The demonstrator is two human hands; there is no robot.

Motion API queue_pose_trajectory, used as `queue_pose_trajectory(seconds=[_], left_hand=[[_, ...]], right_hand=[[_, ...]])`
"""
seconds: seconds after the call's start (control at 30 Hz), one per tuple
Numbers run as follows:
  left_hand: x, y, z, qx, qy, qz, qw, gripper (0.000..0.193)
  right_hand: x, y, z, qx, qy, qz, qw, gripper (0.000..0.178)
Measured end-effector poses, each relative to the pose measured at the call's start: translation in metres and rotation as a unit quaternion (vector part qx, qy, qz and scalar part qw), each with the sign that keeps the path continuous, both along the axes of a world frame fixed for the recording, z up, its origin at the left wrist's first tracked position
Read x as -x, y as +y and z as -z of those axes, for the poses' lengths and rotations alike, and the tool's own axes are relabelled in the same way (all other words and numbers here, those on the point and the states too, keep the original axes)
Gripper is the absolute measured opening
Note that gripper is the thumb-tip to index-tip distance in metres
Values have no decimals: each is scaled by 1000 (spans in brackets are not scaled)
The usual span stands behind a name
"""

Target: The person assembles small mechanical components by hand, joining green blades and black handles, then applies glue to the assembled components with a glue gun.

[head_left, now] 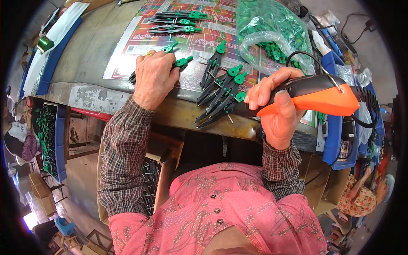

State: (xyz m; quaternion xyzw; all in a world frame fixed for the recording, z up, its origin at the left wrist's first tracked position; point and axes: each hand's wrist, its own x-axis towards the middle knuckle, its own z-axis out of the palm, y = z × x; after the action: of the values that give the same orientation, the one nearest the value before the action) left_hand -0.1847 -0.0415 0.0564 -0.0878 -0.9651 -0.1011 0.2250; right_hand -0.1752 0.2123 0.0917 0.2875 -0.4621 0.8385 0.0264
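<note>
My right hand (278,121) is wrapped round an orange and black electric screwdriver (323,102), held sideways. Its nose reaches left to the green head of a black drawing compass (223,104) at the table's front edge; the tip itself is hard to see. More green-headed compasses (231,78) lie bunched just beyond it. Over to the left, my left hand (155,78) is closed on black compasses, with green heads (183,61) sticking out past its fingers; how many it grips is hidden. Further off, several compasses (176,23) lie in a row.
A clear plastic bag (274,32) of green parts lies at the far right. Blue bins (340,140) line the right side, beside the screwdriver's coiled cord (374,104). Printed sheets (123,61) cover the table. At lower left, a cardboard box (163,178) holds dark pieces.
</note>
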Motion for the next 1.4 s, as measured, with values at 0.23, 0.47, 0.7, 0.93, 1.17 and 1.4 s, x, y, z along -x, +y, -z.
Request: queue_pose_trajectory(seconds=[0.23, 0.47, 0.7, 0.93, 1.17, 1.4], left_hand=[[8, -12, -12, -111, -68, 62, 990, 19], [15, -17, -8, -45, -62, 75, 994, 21], [8, -15, -7, -79, -32, 69, 994, 21], [1, -38, -10, -161, 60, 10, 985, 12], [18, -57, -13, -106, 12, 7, 994, 19], [44, -51, -5, -9, -102, -15, 995, 26]], right_hand=[[11, -14, 0, 38, -12, 51, 998, 22], [23, -27, 5, 34, 16, 95, 995, 24], [23, -28, 11, 61, 15, 59, 996, 31], [9, -16, 2, 57, 4, 56, 997, 28], [3, -10, -1, 24, 10, 56, 998, 27], [2, -11, 1, 22, 16, 42, 999, 29]])
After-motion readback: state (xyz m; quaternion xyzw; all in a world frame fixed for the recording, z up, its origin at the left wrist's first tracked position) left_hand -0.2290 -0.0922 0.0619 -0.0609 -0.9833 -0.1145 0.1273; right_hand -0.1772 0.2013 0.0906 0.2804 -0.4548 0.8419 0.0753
